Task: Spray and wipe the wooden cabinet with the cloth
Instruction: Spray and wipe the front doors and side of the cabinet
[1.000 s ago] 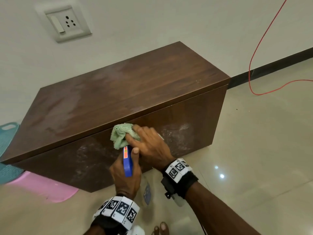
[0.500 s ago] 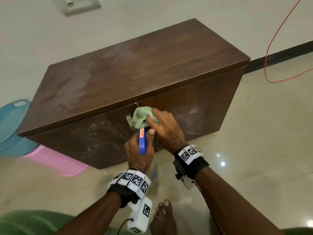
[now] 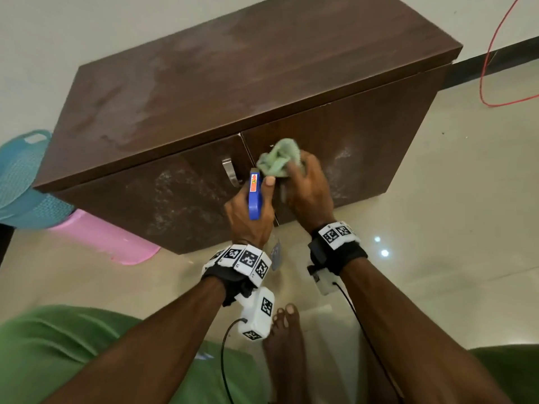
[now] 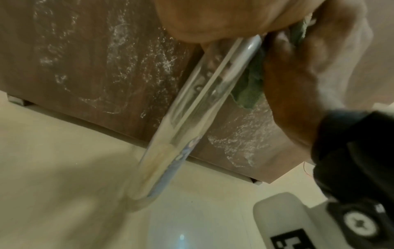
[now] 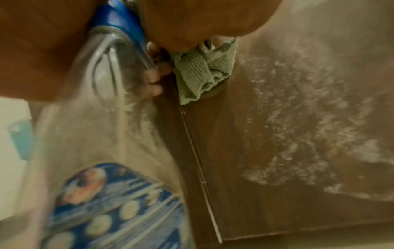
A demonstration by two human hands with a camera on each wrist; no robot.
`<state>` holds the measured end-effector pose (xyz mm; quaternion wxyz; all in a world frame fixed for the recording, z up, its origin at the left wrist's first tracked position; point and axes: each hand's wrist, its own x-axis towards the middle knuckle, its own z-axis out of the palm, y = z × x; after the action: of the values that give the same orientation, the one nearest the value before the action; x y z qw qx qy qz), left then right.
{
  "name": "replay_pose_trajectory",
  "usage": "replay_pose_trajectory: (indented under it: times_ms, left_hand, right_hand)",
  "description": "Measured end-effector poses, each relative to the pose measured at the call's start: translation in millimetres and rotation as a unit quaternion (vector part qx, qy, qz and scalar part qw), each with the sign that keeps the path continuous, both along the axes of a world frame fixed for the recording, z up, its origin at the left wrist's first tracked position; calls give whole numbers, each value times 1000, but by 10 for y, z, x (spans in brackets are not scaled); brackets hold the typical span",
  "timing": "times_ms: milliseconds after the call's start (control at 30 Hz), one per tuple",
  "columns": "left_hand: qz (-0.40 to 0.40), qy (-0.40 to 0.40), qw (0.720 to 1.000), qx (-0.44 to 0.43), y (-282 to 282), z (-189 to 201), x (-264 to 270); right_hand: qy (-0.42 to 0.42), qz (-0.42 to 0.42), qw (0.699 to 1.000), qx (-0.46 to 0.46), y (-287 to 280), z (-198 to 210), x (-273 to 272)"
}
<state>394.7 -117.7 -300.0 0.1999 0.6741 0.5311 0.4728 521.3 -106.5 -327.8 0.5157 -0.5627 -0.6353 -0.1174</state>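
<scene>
A dark wooden cabinet (image 3: 204,83) stands against the wall, its two front doors flecked with white spray foam (image 3: 180,193). My left hand (image 3: 248,217) grips a clear spray bottle (image 4: 192,101) by its blue trigger head (image 3: 254,196), held close to the door seam. My right hand (image 3: 306,188) holds a crumpled green cloth (image 3: 278,158) against the upper part of the right door, beside the bottle. In the right wrist view the cloth (image 5: 202,70) hangs below my palm next to the bottle (image 5: 110,84), with foam (image 5: 309,118) to its right.
A metal handle (image 3: 229,170) sits on the left door near the seam. A blue basket (image 3: 20,182) and a pink mat (image 3: 99,237) lie on the floor at the left. A red cable (image 3: 490,68) loops at the right. My bare foot (image 3: 283,345) stands on the tiles.
The view has dropped and come closer to the cabinet. My right hand with the cloth has shifted right of the seam onto the right door, uncovering the left door's handle. The left hand keeps the bottle.
</scene>
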Motion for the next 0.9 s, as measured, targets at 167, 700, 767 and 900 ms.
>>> replay_pose_trajectory:
  times_ms: [167,700,767,900]
  left_hand:
    - [11,-58,998,-31,34,6,29]
    - [4,-76,995,-69,-151,-262,142]
    - [43,-28,998,-45,-175,-272,146]
    - [68,-11,996,-61,-179,-299,118]
  right_hand:
    - [390,-271,879,-28,22,26,55]
    - [354,-271,894,-50,153,118,0]
    - [94,-87,992,-4,42,47,-237]
    - [-86,50,995,18,6,-72,-32]
